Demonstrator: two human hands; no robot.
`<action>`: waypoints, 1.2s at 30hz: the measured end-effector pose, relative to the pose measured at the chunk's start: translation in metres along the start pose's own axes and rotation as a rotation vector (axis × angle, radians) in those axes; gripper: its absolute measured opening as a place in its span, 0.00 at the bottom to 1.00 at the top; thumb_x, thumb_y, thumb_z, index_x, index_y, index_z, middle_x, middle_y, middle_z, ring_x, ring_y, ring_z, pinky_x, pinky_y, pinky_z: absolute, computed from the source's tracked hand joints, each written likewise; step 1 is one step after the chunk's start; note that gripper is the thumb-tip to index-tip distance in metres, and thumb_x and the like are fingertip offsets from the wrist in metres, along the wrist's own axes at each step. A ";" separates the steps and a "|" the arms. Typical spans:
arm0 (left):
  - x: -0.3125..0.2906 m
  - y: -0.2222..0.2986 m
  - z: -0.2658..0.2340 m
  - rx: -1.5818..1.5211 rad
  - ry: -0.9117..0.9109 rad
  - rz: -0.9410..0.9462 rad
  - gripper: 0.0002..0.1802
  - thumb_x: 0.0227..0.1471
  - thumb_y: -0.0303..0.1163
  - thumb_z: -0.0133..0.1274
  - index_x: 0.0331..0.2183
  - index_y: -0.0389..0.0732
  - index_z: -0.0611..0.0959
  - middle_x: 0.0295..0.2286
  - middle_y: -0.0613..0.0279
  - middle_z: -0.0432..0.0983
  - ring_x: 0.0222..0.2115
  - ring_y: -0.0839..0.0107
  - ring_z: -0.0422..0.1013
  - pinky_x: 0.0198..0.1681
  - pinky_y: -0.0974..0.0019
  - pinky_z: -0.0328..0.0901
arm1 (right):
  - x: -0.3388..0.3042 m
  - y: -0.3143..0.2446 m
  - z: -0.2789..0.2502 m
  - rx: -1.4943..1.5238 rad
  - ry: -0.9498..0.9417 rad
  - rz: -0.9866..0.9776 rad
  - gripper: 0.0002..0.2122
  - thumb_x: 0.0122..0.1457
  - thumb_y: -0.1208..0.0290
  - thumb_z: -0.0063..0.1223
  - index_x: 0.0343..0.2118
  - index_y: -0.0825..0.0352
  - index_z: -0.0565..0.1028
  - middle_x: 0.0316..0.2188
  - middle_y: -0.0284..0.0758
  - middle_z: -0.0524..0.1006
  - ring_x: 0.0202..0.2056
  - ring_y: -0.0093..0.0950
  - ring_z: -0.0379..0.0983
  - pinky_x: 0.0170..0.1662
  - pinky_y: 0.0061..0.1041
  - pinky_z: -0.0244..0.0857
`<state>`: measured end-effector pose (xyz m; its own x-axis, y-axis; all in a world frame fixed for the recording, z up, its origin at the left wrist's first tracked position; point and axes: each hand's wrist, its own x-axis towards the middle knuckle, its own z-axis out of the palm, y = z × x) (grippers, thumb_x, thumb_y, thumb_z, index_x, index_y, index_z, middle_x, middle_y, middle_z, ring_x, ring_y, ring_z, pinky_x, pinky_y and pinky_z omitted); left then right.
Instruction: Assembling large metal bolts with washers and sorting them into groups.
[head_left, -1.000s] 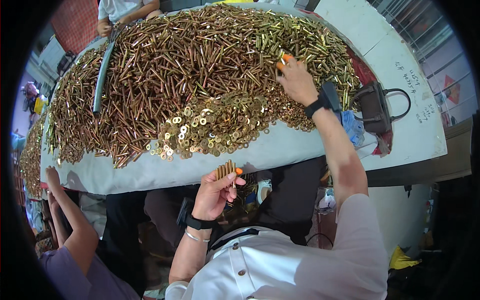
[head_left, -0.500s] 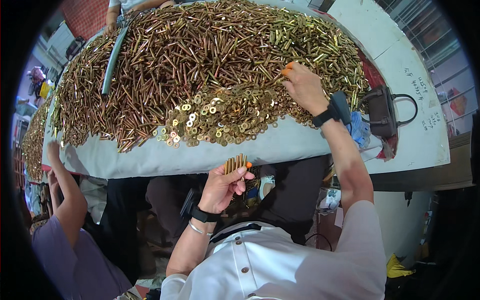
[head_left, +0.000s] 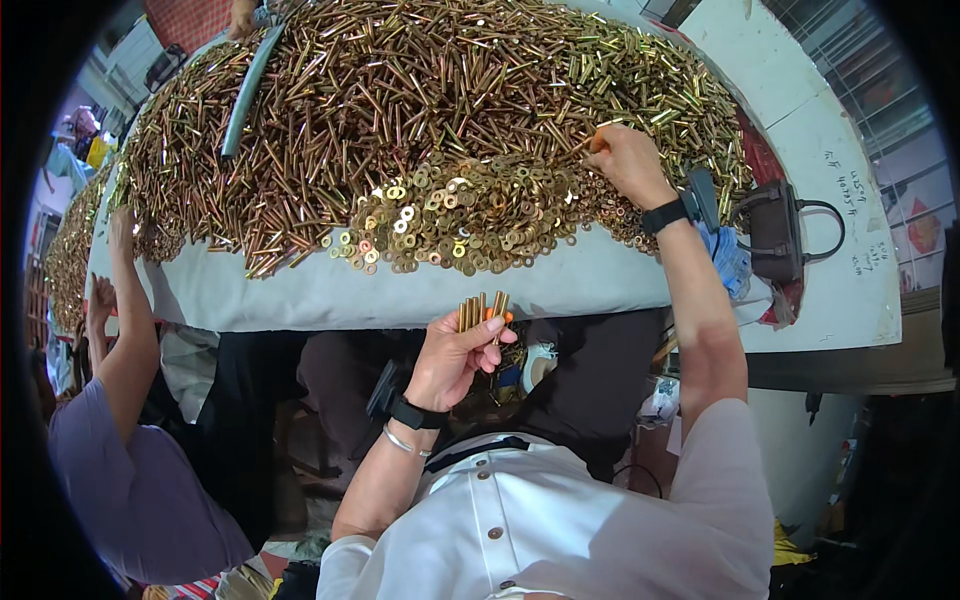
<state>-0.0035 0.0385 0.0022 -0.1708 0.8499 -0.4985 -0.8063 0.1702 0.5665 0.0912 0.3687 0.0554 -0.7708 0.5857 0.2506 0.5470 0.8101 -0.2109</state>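
My left hand (head_left: 455, 360) is closed around a row of several slim brass-coloured metal tubes (head_left: 482, 310), standing upright between thumb and fingers, in front of the table's near edge. An orange fingertip cover shows behind them. Over the large pile of the same kind of tubes (head_left: 400, 100), my right hand (head_left: 630, 165) has its covered fingertips pinched together at the pile's surface. What lies between them, if anything, is hidden among the tubes. Flat brass-coloured washers (head_left: 470, 220) form a heap just left of and nearer than the right hand.
A pale cloth (head_left: 420, 295) covers the table's near edge. Smaller nuts (head_left: 625, 225) lie below my right wrist. A grey-green strip (head_left: 250, 90) rests on the pile. A brown handbag (head_left: 775, 232) stands at the right. A co-worker in purple (head_left: 130, 480) reaches in at the left.
The whole view has shifted slightly. My right hand stays at the pile, its fingertips now drawn together lower among the tubes. My left hand still holds its tubes, with one now covering the orange fingertip.
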 end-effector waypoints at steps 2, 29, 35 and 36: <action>0.000 0.000 0.001 0.012 0.016 0.006 0.08 0.54 0.27 0.53 0.36 0.33 0.78 0.26 0.55 0.78 0.16 0.79 0.68 0.19 0.76 0.64 | -0.006 0.010 0.001 0.048 0.045 0.022 0.06 0.45 0.71 0.55 0.26 0.66 0.77 0.28 0.41 0.77 0.32 0.41 0.73 0.37 0.38 0.65; -0.004 0.000 0.000 -0.013 0.050 0.102 0.06 0.52 0.27 0.56 0.33 0.36 0.79 0.24 0.61 0.77 0.15 0.82 0.65 0.17 0.79 0.60 | -0.110 -0.112 -0.004 1.074 -0.386 0.235 0.08 0.56 0.73 0.53 0.37 0.69 0.77 0.26 0.28 0.74 0.25 0.14 0.67 0.28 0.15 0.63; -0.008 -0.007 0.004 -0.028 -0.003 0.107 0.06 0.51 0.26 0.56 0.34 0.36 0.78 0.23 0.61 0.77 0.14 0.82 0.64 0.16 0.79 0.59 | -0.125 -0.115 -0.005 1.195 -0.461 0.245 0.08 0.58 0.72 0.52 0.38 0.69 0.76 0.27 0.29 0.74 0.26 0.14 0.68 0.30 0.15 0.63; -0.007 -0.007 0.005 -0.010 -0.016 0.097 0.06 0.51 0.25 0.56 0.34 0.35 0.78 0.23 0.60 0.77 0.14 0.82 0.65 0.16 0.79 0.60 | -0.126 -0.114 -0.006 1.191 -0.454 0.246 0.08 0.58 0.72 0.52 0.38 0.69 0.76 0.27 0.29 0.74 0.26 0.14 0.68 0.30 0.15 0.63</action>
<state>0.0059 0.0334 0.0050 -0.2388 0.8702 -0.4309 -0.7924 0.0819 0.6044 0.1276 0.2027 0.0541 -0.8616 0.4639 -0.2060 0.2453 0.0252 -0.9691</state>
